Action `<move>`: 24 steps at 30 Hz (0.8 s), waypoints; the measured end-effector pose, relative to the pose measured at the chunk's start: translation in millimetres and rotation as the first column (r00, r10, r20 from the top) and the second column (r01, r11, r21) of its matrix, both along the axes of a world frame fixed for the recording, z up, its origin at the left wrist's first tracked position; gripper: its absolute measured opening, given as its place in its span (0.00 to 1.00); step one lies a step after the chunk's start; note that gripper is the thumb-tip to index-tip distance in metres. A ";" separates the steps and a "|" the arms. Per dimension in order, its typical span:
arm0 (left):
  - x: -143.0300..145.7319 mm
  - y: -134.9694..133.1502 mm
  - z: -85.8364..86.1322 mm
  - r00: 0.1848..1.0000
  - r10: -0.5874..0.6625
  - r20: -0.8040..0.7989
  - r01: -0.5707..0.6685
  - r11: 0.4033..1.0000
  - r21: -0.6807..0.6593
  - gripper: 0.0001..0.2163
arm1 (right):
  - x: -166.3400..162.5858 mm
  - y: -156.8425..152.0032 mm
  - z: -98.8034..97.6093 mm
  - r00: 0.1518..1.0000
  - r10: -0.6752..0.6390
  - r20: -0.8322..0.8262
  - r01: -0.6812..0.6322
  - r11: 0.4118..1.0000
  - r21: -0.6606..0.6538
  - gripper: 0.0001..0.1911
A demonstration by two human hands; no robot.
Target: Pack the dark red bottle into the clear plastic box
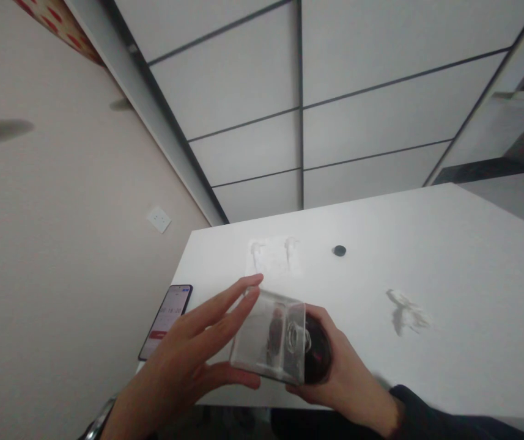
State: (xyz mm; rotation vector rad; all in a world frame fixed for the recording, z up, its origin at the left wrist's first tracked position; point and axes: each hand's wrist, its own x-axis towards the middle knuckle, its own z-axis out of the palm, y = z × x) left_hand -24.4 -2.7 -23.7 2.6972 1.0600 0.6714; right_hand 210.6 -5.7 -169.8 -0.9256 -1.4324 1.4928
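A clear plastic box is held between both hands above the near edge of a white table. My left hand grips its left side, fingers stretched along the top and thumb underneath. My right hand holds the right side, where a dark round object sits against the box. Something dark shows blurred inside the clear walls.
A phone with a lit screen lies at the table's left edge. A small black disc rests farther back. A clear plastic piece and a crumpled clear wrapper lie on the tabletop. A wall stands left.
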 end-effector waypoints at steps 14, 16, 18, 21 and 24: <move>12.3 -8.1 32.7 0.936 0.015 -0.351 0.043 0.987 0.157 0.28 | -2.2 -0.6 6.2 1.000 -0.018 0.002 0.018 0.999 0.039 0.42; 14.5 -7.5 36.3 0.934 0.000 -0.358 0.056 0.988 0.147 0.29 | -1.6 -0.3 7.0 1.000 -0.020 0.014 0.020 0.999 0.047 0.42; 16.1 -6.4 38.9 0.935 -0.024 -0.355 0.071 0.990 0.121 0.30 | -0.9 -0.1 7.8 1.000 -0.020 0.013 0.019 0.999 0.048 0.43; 18.5 -5.2 41.5 0.943 -0.041 -0.329 0.072 0.994 0.084 0.31 | -0.2 0.2 8.0 1.000 -0.020 -0.002 0.020 0.999 0.046 0.43; 21.9 -5.7 43.8 0.957 -0.038 -0.286 0.058 0.996 0.064 0.32 | -0.1 0.2 6.7 1.000 -0.021 -0.017 0.022 0.999 0.040 0.43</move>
